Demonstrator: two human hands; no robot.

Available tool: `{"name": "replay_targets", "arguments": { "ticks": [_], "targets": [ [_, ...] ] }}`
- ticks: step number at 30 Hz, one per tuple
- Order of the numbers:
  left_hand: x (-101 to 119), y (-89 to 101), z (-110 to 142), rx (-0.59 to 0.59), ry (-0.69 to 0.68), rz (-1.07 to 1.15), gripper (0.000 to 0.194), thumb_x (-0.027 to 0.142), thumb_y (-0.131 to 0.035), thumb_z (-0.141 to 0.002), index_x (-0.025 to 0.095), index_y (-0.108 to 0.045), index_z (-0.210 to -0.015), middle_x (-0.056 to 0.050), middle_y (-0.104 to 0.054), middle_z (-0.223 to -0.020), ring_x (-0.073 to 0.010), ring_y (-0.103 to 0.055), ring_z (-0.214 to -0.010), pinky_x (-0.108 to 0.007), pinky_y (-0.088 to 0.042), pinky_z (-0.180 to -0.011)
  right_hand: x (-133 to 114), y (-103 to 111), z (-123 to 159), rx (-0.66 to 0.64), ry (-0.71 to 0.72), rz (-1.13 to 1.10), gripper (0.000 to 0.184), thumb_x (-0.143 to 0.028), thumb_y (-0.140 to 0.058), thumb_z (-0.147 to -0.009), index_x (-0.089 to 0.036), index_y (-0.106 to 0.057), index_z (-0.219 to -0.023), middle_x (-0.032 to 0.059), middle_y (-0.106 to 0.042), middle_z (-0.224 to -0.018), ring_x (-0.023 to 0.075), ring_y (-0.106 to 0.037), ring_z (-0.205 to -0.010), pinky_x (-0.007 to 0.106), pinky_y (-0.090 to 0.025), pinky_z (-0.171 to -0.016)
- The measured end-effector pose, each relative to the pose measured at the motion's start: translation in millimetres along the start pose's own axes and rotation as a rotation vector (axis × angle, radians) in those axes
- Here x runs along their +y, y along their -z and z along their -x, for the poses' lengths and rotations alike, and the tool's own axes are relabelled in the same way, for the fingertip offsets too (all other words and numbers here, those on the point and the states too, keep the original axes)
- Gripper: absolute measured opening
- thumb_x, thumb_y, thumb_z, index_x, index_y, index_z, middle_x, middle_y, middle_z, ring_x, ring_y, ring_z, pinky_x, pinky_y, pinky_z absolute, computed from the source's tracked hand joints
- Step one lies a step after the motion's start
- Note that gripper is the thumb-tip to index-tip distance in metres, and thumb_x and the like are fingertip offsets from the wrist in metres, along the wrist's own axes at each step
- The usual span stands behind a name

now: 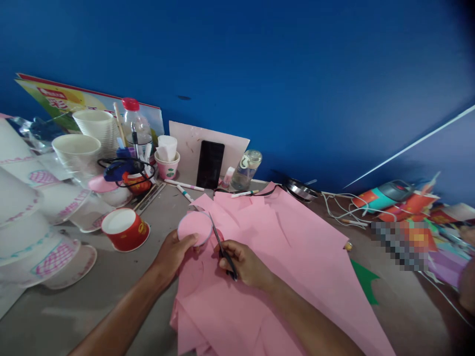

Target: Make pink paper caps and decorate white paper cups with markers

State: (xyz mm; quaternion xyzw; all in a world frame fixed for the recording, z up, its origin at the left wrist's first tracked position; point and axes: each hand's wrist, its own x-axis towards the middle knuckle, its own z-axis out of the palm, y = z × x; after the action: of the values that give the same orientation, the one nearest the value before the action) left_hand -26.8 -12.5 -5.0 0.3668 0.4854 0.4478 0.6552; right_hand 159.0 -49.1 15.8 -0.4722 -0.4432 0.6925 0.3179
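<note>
My left hand (171,256) pinches a round piece of pink paper (195,226) by its lower edge, thumb on top. A blue line runs along the edge of this circle. In my right hand (248,266) is a pair of dark-handled scissors (230,263), with fingers wrapped through the handles. The blades point up and away, close to the circle's right edge; whether they touch the paper I cannot tell. Under both hands lie several overlapping pink paper sheets (297,252), some with cut edges.
Left stand decorated white paper cups (55,257), a red paper cup (125,230) and a red-capped bottle (135,123). A phone (210,164) leans at the back near a glass jar (247,169). Tape (300,189), white cables (334,210) and a teal tool (382,196) lie right.
</note>
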Motion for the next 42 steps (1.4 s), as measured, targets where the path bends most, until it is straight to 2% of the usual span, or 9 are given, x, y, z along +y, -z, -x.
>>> {"name": "replay_targets", "arguments": {
  "ticks": [12,26,31,37,42],
  "targets": [
    [-5.2,2.3,-2.0,0.017,0.003,0.051,0.022,0.032,-0.073,-0.061,0.013,-0.062,-0.057,0.0,-0.059,-0.051,-0.0121,-0.052,-0.05,-0.023,-0.041,-0.05,0.9,2.0,0.3,-0.006,0.003,0.015,0.05,-0.054,-0.08,-0.061,-0.016,-0.059,-0.086,-0.0045,-0.05,-0.067,0.0061,-0.041,-0.054,0.022,-0.039,-0.053],
    [-3.3,2.4,-3.5,0.052,-0.011,0.073,0.023,0.034,-0.073,-0.063,0.013,-0.063,-0.061,0.0,-0.06,-0.051,-0.0128,-0.053,-0.048,-0.023,-0.041,-0.049,-3.7,-0.9,2.6,0.001,-0.015,0.009,0.049,-0.053,-0.08,-0.059,-0.016,-0.059,-0.083,-0.006,-0.049,-0.062,0.0057,-0.04,-0.052,0.022,-0.037,-0.052],
    [-5.2,4.3,-5.8,0.074,-0.062,0.07,0.022,0.034,-0.072,-0.064,0.013,-0.062,-0.061,0.001,-0.059,-0.052,-0.0126,-0.052,-0.05,-0.023,-0.042,-0.05,-0.6,-0.6,2.1,-0.003,-0.003,0.017,0.048,-0.052,-0.081,-0.059,-0.016,-0.058,-0.082,-0.0065,-0.048,-0.06,0.0055,-0.039,-0.051,0.022,-0.037,-0.052],
    [-1.3,3.9,-5.1,0.128,-0.073,0.038,0.024,0.036,-0.071,-0.063,0.014,-0.063,-0.062,0.001,-0.059,-0.051,-0.0131,-0.052,-0.051,-0.023,-0.042,-0.052,3.1,0.5,1.6,-0.004,-0.002,0.041,0.043,-0.046,-0.079,-0.062,-0.015,-0.058,-0.084,-0.0068,-0.048,-0.059,0.006,-0.041,-0.051,0.022,-0.038,-0.052],
    [3.3,2.6,-2.1,0.117,-0.042,0.018,0.023,0.034,-0.071,-0.06,0.015,-0.06,-0.057,0.001,-0.057,-0.05,-0.0132,-0.051,-0.05,-0.024,-0.04,-0.051,2.5,0.0,2.2,-0.006,-0.003,0.033,0.039,-0.043,-0.077,-0.063,-0.016,-0.059,-0.084,-0.0065,-0.049,-0.061,0.006,-0.041,-0.051,0.022,-0.038,-0.052]
  ]
}}
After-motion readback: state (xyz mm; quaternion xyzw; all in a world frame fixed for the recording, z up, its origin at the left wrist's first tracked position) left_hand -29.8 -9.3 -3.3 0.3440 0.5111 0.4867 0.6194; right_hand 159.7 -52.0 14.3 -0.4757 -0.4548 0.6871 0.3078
